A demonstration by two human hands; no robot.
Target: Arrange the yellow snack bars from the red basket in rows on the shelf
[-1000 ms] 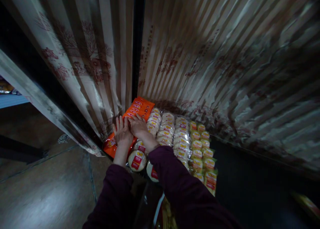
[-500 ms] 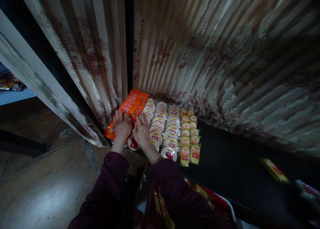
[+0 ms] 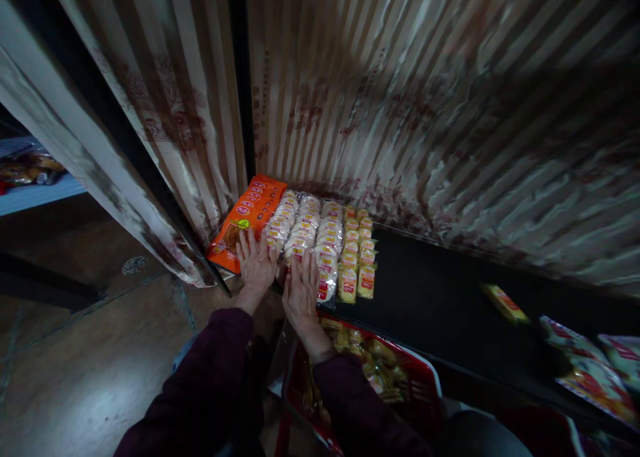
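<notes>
Orange packets (image 3: 261, 200) lie overlapped at the left end of the black shelf (image 3: 425, 290) in the head view, beside rows of clear-wrapped round packs (image 3: 306, 220) and small yellow packs (image 3: 348, 282). Left hand (image 3: 257, 268), fingers spread, rests at the front orange packet's edge; right hand (image 3: 302, 296), fingers outstretched, lies against the round packs' front, above a red basket (image 3: 436, 384).

On the black shelf (image 3: 430, 277), orange packets (image 3: 253, 207), round white packs (image 3: 303, 227), small yellow packs (image 3: 349, 284) and colourful bags (image 3: 595, 380) farther right
</notes>
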